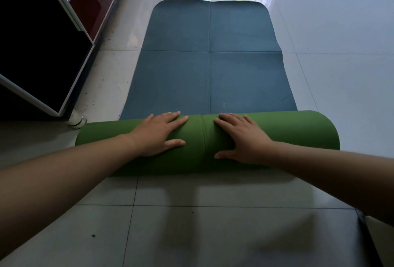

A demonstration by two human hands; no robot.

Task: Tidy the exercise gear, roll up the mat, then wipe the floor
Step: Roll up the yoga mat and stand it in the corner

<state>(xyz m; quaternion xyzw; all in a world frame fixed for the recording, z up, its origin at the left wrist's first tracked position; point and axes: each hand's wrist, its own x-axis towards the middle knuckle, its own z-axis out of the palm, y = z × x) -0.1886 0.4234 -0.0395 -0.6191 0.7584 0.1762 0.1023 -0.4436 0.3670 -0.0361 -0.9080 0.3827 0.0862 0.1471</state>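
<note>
- Partly rolled, the mat (pixel 210 64) lies on the tiled floor (pixel 319 32), its flat blue part stretching away from the person toward 12 o'clock.
- The flat part's long axis runs from 6 to 12 o'clock, and its rounded far end points to 12.
- The green roll (pixel 287 132) sits at the near end of the blue part, with its long axis lying across the view from 9 to 3 o'clock.
- The left hand (pixel 157 136) rests palm down on top of the roll, just to the 9 o'clock side of the roll's middle seam, fingers straight and a little spread, curled round nothing.
- The right hand (pixel 243 141) lies flat in the same way just to the 3 o'clock side of the seam, fingers pointing toward 11 o'clock.
- The two hands are near each other but apart.
- A dark cabinet (pixel 42 53) stands at 10 o'clock, and its metal foot (pixel 77 120) is just beside the roll's 9 o'clock end.
</note>
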